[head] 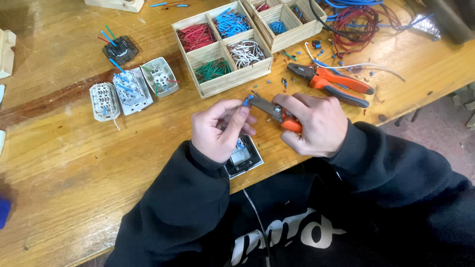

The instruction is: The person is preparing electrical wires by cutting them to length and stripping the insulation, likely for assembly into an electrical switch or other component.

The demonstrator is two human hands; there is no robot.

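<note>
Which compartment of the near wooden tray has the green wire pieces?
The front-left compartment, on the tray's side nearest the person. The others hold red, blue and white pieces.

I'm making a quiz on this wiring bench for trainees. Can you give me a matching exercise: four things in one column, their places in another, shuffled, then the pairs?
Things:
1. small blue wire piece
2. orange-handled stripper
3. combination pliers
4. dark switch plate

Places:
A. lying on the table by the wooden tray
B. in the right hand
C. pinched in the left hand
D. under the left hand, at the table edge

Pairs: 1-C, 2-B, 3-A, 4-D
</note>
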